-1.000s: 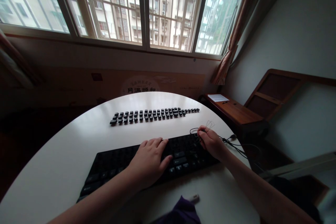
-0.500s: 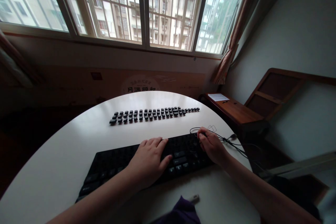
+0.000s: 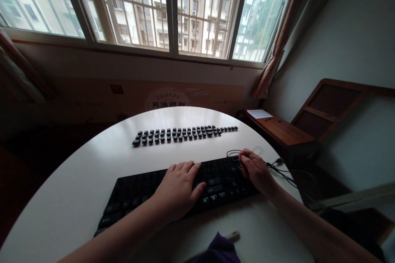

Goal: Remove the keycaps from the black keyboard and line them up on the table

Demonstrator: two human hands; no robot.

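Observation:
A black keyboard (image 3: 138, 185) lies at a slant on the white round table (image 3: 77, 172), with many of its keycaps off. My left hand (image 3: 180, 189) rests flat across its middle, fingers spread and thumb pointing right. At the right end, over the number-pad side, the fingers of my right hand (image 3: 254, 168) are pinched round a wire keycap puller (image 3: 259, 151). Thin wire loops stick out behind that hand; its other end is hidden by the fingers. Beyond the keyboard, loose black keycaps (image 3: 175, 134) stand in neat rows.
A black cable (image 3: 280, 174) trails off the table's right edge, with a plug (image 3: 278, 161) on it. Near me lie a purple cloth (image 3: 219, 248) and a small grey-white stick-like item (image 3: 233, 235). A wooden chair (image 3: 284, 127) with a paper (image 3: 259, 114) stands at right.
The whole view has shifted slightly, so things sit a little further right. My right hand and the puller have tilted or moved a little; my left hand stays on the keyboard.

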